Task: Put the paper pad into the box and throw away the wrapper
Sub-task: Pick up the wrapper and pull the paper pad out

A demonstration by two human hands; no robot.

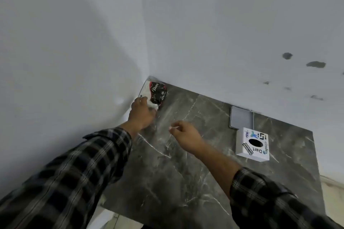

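A person in plaid sleeves reaches over a dark grey marble counter [186, 173] that sits in the corner of two pale walls. The left hand [142, 112] is stretched into that corner, and its grip is closed on a crumpled wrapper [157, 92], black and red with white parts and the word "Dove" printed on it. The wrapper lies at the far left corner of the counter, against the walls, with the fingers holding its lower white edge.

The right hand [186, 135] hovers above the middle of the counter, apart from the left hand. Its thumb and forefinger are pinched together on something small and pale at their tips; what that is cannot be made out, as it is too small and blurred.

To the right stands a white box [252, 145] with a dark round hole in its top face and coloured stickers around the hole, one reading "Dart". Just behind the box, touching or nearly touching its far edge, a flat grey paper pad [241, 118] lies on the counter close to the back wall. It is outside the box and well apart from both hands.

The right-hand wall carries several dark marks [315, 64] above the box.
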